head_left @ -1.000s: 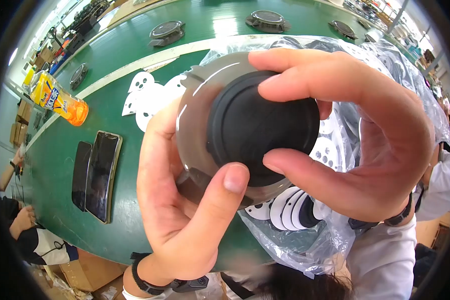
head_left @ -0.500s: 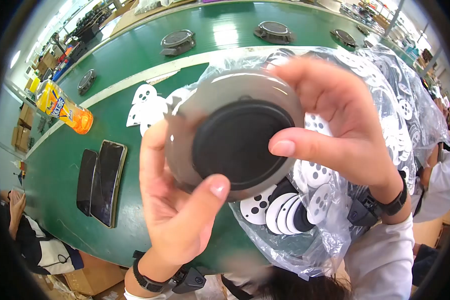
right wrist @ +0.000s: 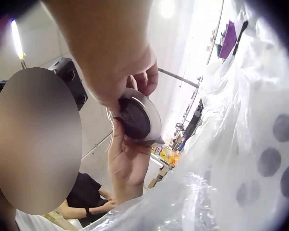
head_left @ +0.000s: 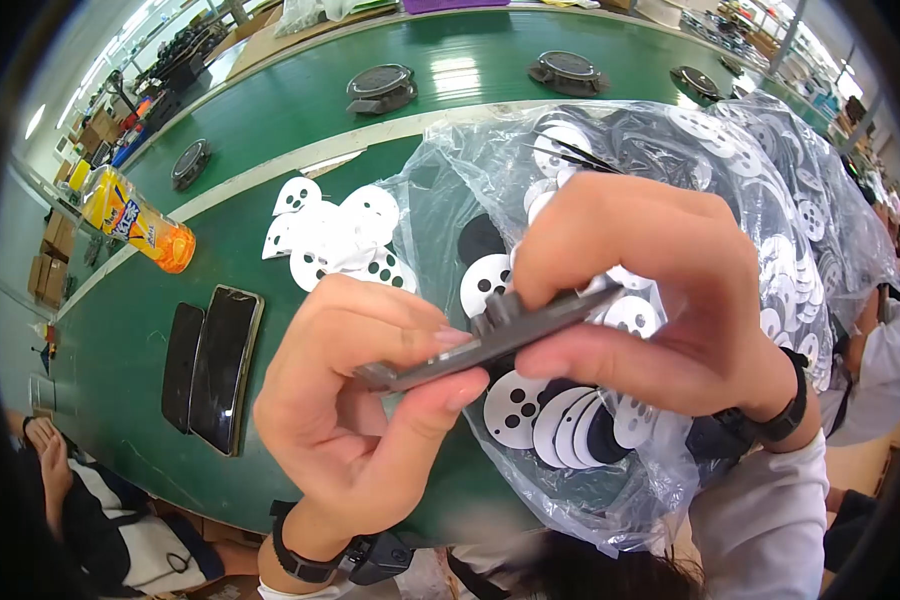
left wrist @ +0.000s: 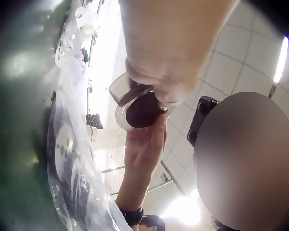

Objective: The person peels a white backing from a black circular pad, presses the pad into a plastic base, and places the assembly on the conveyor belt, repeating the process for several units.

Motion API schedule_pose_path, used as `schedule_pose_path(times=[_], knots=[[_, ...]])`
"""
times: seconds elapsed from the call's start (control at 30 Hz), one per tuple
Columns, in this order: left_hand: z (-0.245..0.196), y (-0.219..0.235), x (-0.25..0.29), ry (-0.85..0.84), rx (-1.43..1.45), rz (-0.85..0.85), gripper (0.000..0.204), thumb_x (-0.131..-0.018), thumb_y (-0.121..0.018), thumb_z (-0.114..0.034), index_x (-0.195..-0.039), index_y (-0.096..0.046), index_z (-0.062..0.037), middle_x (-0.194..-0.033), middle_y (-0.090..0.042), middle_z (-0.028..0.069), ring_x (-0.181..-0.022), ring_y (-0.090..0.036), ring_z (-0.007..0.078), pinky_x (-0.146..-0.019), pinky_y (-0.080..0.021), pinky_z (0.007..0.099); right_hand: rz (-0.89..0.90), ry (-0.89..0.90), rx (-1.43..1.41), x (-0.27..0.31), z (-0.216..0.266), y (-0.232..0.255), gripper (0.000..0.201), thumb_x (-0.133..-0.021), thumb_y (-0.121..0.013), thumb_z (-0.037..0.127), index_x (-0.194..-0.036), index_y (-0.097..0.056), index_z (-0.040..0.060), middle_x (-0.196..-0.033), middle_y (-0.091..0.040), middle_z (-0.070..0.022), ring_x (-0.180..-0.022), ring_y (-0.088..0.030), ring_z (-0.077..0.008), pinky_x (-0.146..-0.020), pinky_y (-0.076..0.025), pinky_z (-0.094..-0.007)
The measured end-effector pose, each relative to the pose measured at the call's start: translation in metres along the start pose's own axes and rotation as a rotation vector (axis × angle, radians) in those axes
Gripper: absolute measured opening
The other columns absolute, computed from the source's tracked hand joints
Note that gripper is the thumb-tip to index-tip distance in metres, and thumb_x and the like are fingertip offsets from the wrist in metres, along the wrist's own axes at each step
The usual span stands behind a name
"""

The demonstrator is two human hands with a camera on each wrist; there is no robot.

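Note:
Between both hands, above the table, is a round smoky plastic cover (head_left: 500, 342) with a black disc (right wrist: 135, 119) on one face. In the head view it is nearly edge-on and tilted up to the right, small raised parts on its upper side. My left hand (head_left: 345, 405) pinches its left end between thumb and fingers. At the right end, the thumb of my right hand (head_left: 660, 285) lies below and the curled fingers above, gripping the rim. The left wrist view shows the black disc (left wrist: 143, 109) face-on between the hands.
Behind the hands lies a clear plastic bag (head_left: 450, 170) with many white and black perforated discs. Loose white pieces (head_left: 370, 215), two phones (head_left: 225, 370) and an orange drink bottle (head_left: 135, 220) are on the left. Similar round covers (head_left: 381, 88) sit along the far green surface.
The cover has turned from showing its black disc face to nearly edge-on. My right hand first shifted its fingers on the disc and now grips the right rim. The left hand kept its hold.

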State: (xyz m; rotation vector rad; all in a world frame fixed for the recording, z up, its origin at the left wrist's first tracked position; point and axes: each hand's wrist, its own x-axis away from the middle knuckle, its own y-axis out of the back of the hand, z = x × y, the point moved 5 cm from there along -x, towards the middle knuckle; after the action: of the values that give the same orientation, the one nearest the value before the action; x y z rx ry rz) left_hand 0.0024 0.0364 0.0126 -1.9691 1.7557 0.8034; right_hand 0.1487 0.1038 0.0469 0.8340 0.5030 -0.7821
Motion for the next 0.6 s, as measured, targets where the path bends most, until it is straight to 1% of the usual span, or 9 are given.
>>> schedule_pose_path(times=[0.1,0.17,0.23,0.3,0.33,0.4,0.43,0.53,0.6], knots=[[0.005,0.003,0.0,0.09,-0.108,0.017,0.025,-0.081,-0.065,-0.02,-0.085,-0.05,-0.0003,-0.082,-0.049,0.0048,-0.075,-0.046,0.0125,-0.072,-0.037,0.024,0.078,-0.074,0.097,0.003,-0.002,0.0,0.016,-0.068,-0.073,0.008,-0.074,-0.06,-0.0003,-0.066,-0.057,-0.0078,-0.056,-0.051,-0.017,-0.051,-0.038,-0.0256],[0.013,0.004,-0.002,0.063,-0.005,0.014,0.017,-0.074,-0.066,0.004,-0.085,-0.054,0.0033,-0.077,-0.055,0.0077,-0.07,-0.05,0.0103,-0.061,-0.038,0.0199,0.138,-0.172,0.089,0.003,-0.002,0.002,0.016,-0.071,-0.072,0.009,-0.076,-0.06,-0.0005,-0.068,-0.058,-0.007,-0.058,-0.051,-0.0138,-0.052,-0.038,-0.0244],[0.015,0.001,-0.001,0.195,0.177,-0.047,0.017,-0.076,-0.066,0.002,-0.088,-0.053,0.0037,-0.08,-0.056,0.0068,-0.072,-0.05,0.0088,-0.063,-0.039,0.0194,0.196,-0.267,0.082,0.006,-0.005,-0.003,0.017,-0.074,-0.071,0.01,-0.078,-0.059,-0.0007,-0.07,-0.059,-0.0062,-0.06,-0.05,-0.0107,-0.053,-0.038,-0.0231],[0.016,-0.003,-0.002,0.371,0.493,-0.089,0.023,-0.079,-0.064,0.0,-0.098,-0.052,0.0051,-0.091,-0.059,0.0068,-0.081,-0.055,0.0095,-0.071,-0.043,0.0213,0.034,-0.558,-0.23,0.013,-0.022,-0.006,0.016,-0.081,-0.066,0.013,-0.084,-0.058,-0.0009,-0.076,-0.06,-0.0032,-0.066,-0.051,-0.0061,-0.057,-0.041,-0.0209],[0.018,-0.004,-0.003,0.362,0.497,-0.095,0.023,-0.079,-0.064,0.0,-0.098,-0.052,0.0051,-0.091,-0.059,0.0068,-0.081,-0.055,0.0095,-0.071,-0.043,0.0213,0.041,-0.553,-0.223,0.013,-0.024,-0.007,0.016,-0.081,-0.066,0.013,-0.084,-0.058,-0.0009,-0.076,-0.06,-0.0032,-0.066,-0.051,-0.0061,-0.057,-0.041,-0.0209],[0.021,-0.007,-0.005,0.293,0.257,-0.02,0.029,-0.079,-0.064,0.0,-0.104,-0.052,0.0064,-0.094,-0.059,0.0097,-0.086,-0.058,0.0132,-0.07,-0.049,0.0232,-0.082,-0.667,-0.589,0.016,-0.034,-0.008,0.017,-0.085,-0.062,0.015,-0.089,-0.057,-0.0009,-0.081,-0.06,-0.0013,-0.073,-0.053,-0.0055,-0.066,-0.044,-0.0198],[0.02,-0.009,-0.004,0.485,0.396,-0.074,0.033,-0.078,-0.065,0.001,-0.108,-0.051,0.0075,-0.095,-0.059,0.0108,-0.084,-0.06,0.0138,-0.063,-0.054,0.0233,-0.043,-0.648,-0.545,0.015,-0.034,-0.008,0.021,-0.087,-0.059,0.019,-0.092,-0.057,-0.002,-0.086,-0.061,-0.0032,-0.081,-0.055,-0.0082,-0.073,-0.045,-0.0217],[0.021,-0.009,-0.004,0.542,0.418,-0.018,0.034,-0.078,-0.065,0.001,-0.108,-0.05,0.0082,-0.095,-0.059,0.0111,-0.082,-0.06,0.0134,-0.055,-0.056,0.0221,-0.218,-0.72,-0.64,0.019,-0.039,-0.016,0.026,-0.089,-0.057,0.022,-0.092,-0.056,-0.0035,-0.087,-0.061,-0.0082,-0.08,-0.057,-0.0091,-0.071,-0.047,-0.0248],[0.021,-0.007,-0.003,0.558,0.385,0.016,0.034,-0.078,-0.065,0.001,-0.108,-0.05,0.0078,-0.095,-0.059,0.0107,-0.082,-0.06,0.013,-0.058,-0.055,0.0224,-0.157,-0.721,-0.653,0.019,-0.038,-0.016,0.029,-0.091,-0.054,0.025,-0.094,-0.056,-0.0038,-0.089,-0.061,-0.0082,-0.083,-0.055,-0.0094,-0.074,-0.046,-0.0251]])
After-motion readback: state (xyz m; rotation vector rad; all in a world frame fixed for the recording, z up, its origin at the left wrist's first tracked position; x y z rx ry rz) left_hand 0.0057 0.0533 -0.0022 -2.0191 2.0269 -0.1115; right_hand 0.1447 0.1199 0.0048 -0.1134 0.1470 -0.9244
